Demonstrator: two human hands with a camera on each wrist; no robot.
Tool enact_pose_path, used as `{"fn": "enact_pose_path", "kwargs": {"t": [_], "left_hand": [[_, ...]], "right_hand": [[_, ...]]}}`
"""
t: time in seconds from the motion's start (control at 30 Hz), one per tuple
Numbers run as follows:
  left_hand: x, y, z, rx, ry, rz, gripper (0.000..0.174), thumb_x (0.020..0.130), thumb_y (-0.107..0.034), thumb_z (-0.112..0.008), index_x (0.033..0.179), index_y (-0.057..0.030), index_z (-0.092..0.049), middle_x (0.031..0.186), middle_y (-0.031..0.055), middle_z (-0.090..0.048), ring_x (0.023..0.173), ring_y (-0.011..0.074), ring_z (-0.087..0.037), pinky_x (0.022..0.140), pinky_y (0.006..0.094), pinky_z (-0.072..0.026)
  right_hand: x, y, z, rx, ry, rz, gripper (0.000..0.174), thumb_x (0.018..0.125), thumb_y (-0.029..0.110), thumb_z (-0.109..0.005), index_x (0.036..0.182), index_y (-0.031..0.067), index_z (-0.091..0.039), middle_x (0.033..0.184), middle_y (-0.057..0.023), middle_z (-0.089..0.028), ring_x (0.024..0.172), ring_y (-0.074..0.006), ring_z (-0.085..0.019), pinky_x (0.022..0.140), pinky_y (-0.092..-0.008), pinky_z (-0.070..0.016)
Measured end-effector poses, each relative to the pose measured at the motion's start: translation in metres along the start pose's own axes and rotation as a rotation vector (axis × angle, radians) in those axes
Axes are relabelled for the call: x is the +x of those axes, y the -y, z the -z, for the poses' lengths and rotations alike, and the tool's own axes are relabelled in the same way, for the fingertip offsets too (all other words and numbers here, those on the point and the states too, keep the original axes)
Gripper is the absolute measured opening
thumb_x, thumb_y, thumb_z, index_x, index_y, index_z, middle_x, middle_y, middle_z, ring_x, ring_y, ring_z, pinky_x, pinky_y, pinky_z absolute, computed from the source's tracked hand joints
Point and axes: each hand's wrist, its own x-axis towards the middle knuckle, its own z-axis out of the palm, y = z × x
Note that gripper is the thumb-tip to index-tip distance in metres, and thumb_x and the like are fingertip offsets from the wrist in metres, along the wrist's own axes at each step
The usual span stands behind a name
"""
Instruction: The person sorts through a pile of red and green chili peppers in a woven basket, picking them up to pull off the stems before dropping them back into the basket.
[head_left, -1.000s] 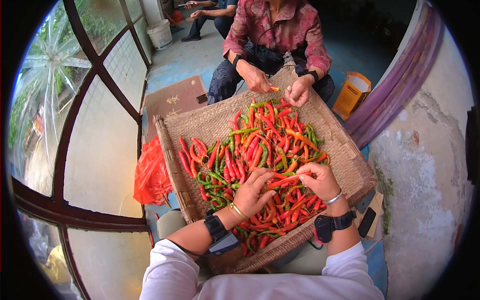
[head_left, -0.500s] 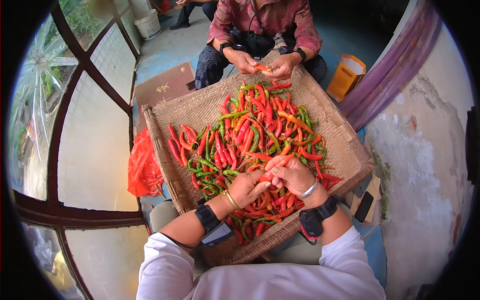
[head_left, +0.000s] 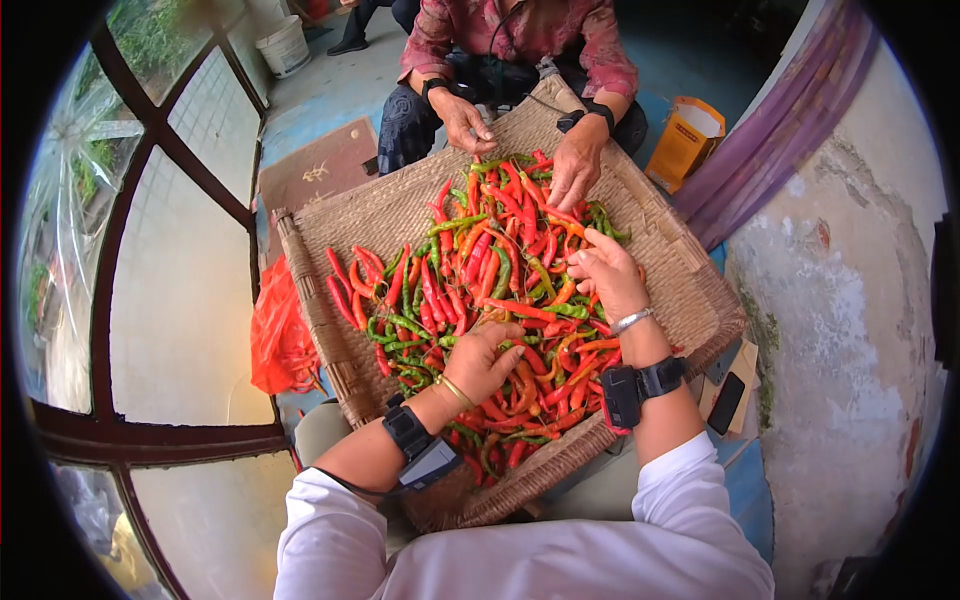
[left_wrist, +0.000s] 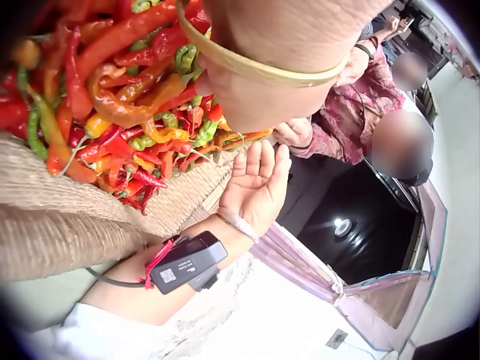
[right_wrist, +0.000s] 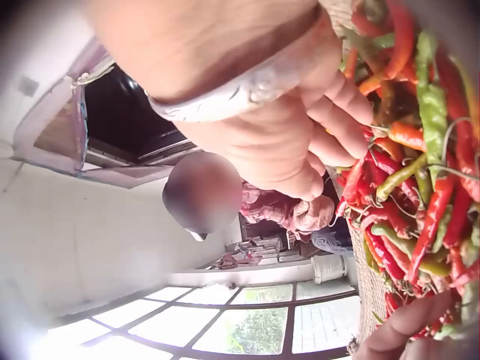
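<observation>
A heap of red, green and orange chili peppers [head_left: 478, 262] covers much of a woven tray [head_left: 330, 228]. My left hand [head_left: 480, 362] rests low over the near part of the heap, thumb apart from the loosely bent fingers. Red chilies lie right by its fingertips, which overlap the heap. Farther forward and to the right, my right hand [head_left: 612, 280] hovers over the heap's right side. In the left wrist view its palm faces up, with relaxed fingers [left_wrist: 259, 161] and nothing in them.
Across the tray sits another person, one hand [head_left: 578, 165] reaching into the chilies and the other [head_left: 462, 122] raised. A red plastic bag [head_left: 282, 335] lies left of the tray. An orange box [head_left: 686, 142] and a phone [head_left: 727, 403] are on the right, near the wall.
My hands were together around a red chili; they have parted, the right moving forward and right, now without it. The other person's hands have separated, one lowering to the heap.
</observation>
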Motion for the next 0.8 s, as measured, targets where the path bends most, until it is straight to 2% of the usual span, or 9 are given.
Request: {"fn": "enact_pose_path", "kwargs": {"t": [0.1, 0.17, 0.23, 0.3, 0.4, 0.57, 0.7, 0.73, 0.8], "left_hand": [[-0.003, -0.001, -0.004, 0.024, 0.052, -0.102, 0.017, 0.076, -0.009, -0.059, 0.091, -0.0008, -0.057, 0.081, 0.0146, -0.058, 0.074, 0.0311, -0.057, 0.064, 0.0345, -0.0462], [-0.004, -0.001, -0.004, 0.049, 0.104, -0.088, 0.015, 0.077, -0.011, -0.058, 0.089, -0.0019, -0.057, 0.082, 0.0139, -0.058, 0.076, 0.0311, -0.058, 0.065, 0.0354, -0.0469], [-0.005, -0.001, -0.005, 0.111, 0.169, -0.123, 0.015, 0.077, -0.013, -0.058, 0.089, -0.0031, -0.058, 0.083, 0.0124, -0.058, 0.075, 0.0299, -0.058, 0.065, 0.0359, -0.0474], [-0.005, -0.004, -0.002, 0.127, 0.169, -0.133, 0.016, 0.077, -0.014, -0.057, 0.089, -0.0039, -0.058, 0.084, 0.0117, -0.059, 0.075, 0.0292, -0.058, 0.065, 0.0364, -0.0477], [-0.006, -0.004, -0.003, 0.188, 0.238, -0.138, 0.016, 0.077, -0.014, -0.058, 0.090, -0.0038, -0.058, 0.083, 0.0125, -0.059, 0.075, 0.0302, -0.058, 0.064, 0.0362, -0.0478], [-0.007, 0.000, -0.004, 0.188, 0.244, -0.147, 0.017, 0.077, -0.014, -0.058, 0.090, -0.0039, -0.058, 0.083, 0.0124, -0.059, 0.075, 0.0303, -0.058, 0.064, 0.0363, -0.0478], [-0.006, 0.000, -0.003, 0.201, 0.257, -0.138, 0.019, 0.076, -0.013, -0.059, 0.092, -0.0038, -0.057, 0.086, 0.0125, -0.058, 0.076, 0.0305, -0.058, 0.064, 0.0365, -0.0476], [-0.006, -0.001, -0.004, 0.200, 0.255, -0.136, 0.019, 0.076, -0.013, -0.059, 0.092, -0.0038, -0.057, 0.086, 0.0125, -0.058, 0.076, 0.0305, -0.058, 0.064, 0.0365, -0.0476], [-0.005, -0.003, -0.005, 0.127, -0.010, -0.212, 0.022, 0.076, -0.012, -0.061, 0.096, -0.0032, -0.056, 0.086, 0.0124, -0.058, 0.072, 0.0288, -0.058, 0.062, 0.0349, -0.0473]], "right_hand": [[-0.006, -0.002, 0.003, -0.835, 0.136, 0.180, 0.029, 0.077, 0.012, -0.059, 0.102, -0.0001, -0.056, 0.090, -0.0105, -0.060, 0.075, -0.0196, -0.059, 0.065, -0.0301, -0.0471], [-0.018, 0.000, -0.002, -1.323, 0.133, 0.300, 0.026, 0.075, 0.018, -0.061, 0.096, 0.0033, -0.058, 0.089, -0.0125, -0.058, 0.081, -0.0284, -0.058, 0.072, -0.0384, -0.0469], [-0.025, -0.003, -0.004, -1.456, 0.290, 0.167, 0.024, 0.075, 0.019, -0.062, 0.094, 0.0046, -0.057, 0.090, -0.0119, -0.057, 0.087, -0.0285, -0.056, 0.076, -0.0387, -0.0453], [-0.029, -0.010, -0.004, -1.440, 0.339, 0.185, 0.025, 0.076, 0.016, -0.060, 0.099, 0.0065, -0.056, 0.101, -0.0124, -0.054, 0.099, -0.0288, -0.050, 0.084, -0.0375, -0.0423], [-0.027, -0.022, -0.003, -1.544, 0.378, 0.205, 0.026, 0.077, 0.013, -0.059, 0.102, 0.0074, -0.056, 0.104, -0.0130, -0.052, 0.101, -0.0293, -0.048, 0.085, -0.0371, -0.0418], [-0.023, -0.016, -0.007, -1.516, 0.392, 0.069, 0.026, 0.073, 0.013, -0.063, 0.099, 0.0090, -0.057, 0.092, -0.0123, -0.058, 0.091, -0.0284, -0.055, 0.080, -0.0385, -0.0442], [-0.028, -0.011, -0.008, -1.551, 0.448, 0.070, 0.024, 0.073, 0.013, -0.063, 0.096, 0.0088, -0.059, 0.080, -0.0120, -0.060, 0.082, -0.0295, -0.058, 0.073, -0.0404, -0.0455], [-0.030, -0.013, -0.005, -1.463, 0.369, 0.175, 0.023, 0.072, 0.014, -0.064, 0.094, 0.0079, -0.059, 0.077, -0.0119, -0.060, 0.076, -0.0285, -0.058, 0.069, -0.0387, -0.0459], [-0.033, -0.008, -0.005, -1.370, 0.294, 0.272, 0.023, 0.072, 0.015, -0.064, 0.093, 0.0069, -0.059, 0.073, -0.0118, -0.059, 0.070, -0.0275, -0.058, 0.065, -0.0371, -0.0464]]}}
